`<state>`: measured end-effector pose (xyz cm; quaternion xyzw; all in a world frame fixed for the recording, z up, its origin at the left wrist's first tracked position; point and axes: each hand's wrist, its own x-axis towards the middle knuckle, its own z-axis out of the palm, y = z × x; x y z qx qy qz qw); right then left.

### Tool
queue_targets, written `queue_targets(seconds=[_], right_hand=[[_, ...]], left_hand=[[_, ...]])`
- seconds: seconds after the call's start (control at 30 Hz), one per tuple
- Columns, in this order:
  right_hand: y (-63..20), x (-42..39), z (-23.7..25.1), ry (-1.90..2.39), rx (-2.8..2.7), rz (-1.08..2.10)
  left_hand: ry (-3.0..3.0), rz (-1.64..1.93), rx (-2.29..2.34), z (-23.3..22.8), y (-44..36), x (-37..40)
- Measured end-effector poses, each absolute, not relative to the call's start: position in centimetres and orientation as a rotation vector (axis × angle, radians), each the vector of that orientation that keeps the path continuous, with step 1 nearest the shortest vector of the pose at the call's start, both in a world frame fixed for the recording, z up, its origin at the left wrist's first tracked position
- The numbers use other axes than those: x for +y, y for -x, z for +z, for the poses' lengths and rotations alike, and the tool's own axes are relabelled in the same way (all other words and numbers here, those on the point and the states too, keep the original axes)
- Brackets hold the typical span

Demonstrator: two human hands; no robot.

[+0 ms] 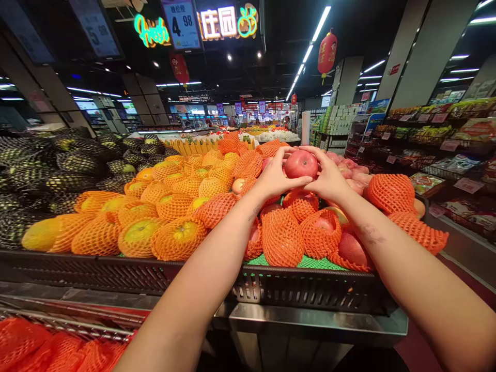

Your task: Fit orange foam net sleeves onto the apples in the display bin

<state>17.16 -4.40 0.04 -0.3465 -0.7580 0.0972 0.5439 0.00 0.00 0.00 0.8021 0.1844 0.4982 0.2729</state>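
I hold a bare red apple [301, 164] between both hands above a fruit display. My left hand [276, 176] grips its left side with the thumb under it. My right hand [328, 175] grips its right side, fingers curled over the top. Below them lie several red apples in orange foam nets [281, 236], and more bare apples [354, 172] sit behind my right hand.
A black crate [310, 289] holds the apples at the stand's front edge. Yellow-green citrus in orange nets [176, 235] fills the left, dark-netted fruit [46, 170] beyond it. Packaged goods shelves [445, 150] stand right. Orange nets [46, 349] lie in a cart at bottom left.
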Motion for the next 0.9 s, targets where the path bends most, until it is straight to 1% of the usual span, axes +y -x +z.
queue_targets(seconds=[0.13,0.23,0.3,0.43,0.53,0.63,0.8,0.87,0.9], right_hand=[[-17.0,-4.7,0.2,0.831,-1.756,0.246],[-16.8,-4.8,0.5,0.884,-1.587,0.297],[-16.7,-4.8,0.6,0.910,-1.411,0.432],[-16.3,-4.9,0.5,0.899,-1.247,0.858],[-16.0,-5.1,0.4,0.913,-1.305,0.981],[-16.0,-5.4,0.7,0.919,-1.405,1.004],[-17.0,-5.1,1.2,1.053,-1.406,0.856],[-17.5,-4.7,1.1,1.065,-1.378,0.825],[-17.7,-4.6,1.1,1.062,-1.372,0.815]], left_hand=[[-2.149,1.351,0.497,0.1,0.0,0.1],[-2.096,1.343,0.435,0.0,-0.2,0.0],[-2.099,1.358,0.364,0.0,-0.3,0.0],[-2.227,1.406,0.243,0.1,-0.3,-0.2],[-2.350,1.453,0.258,0.5,-0.1,-0.7],[-2.437,1.509,0.364,1.2,0.3,-1.4],[-2.341,1.636,0.764,1.7,0.8,-1.8],[-2.413,1.562,0.922,1.9,1.2,-1.7],[-2.493,1.462,0.991,2.0,1.4,-1.6]])
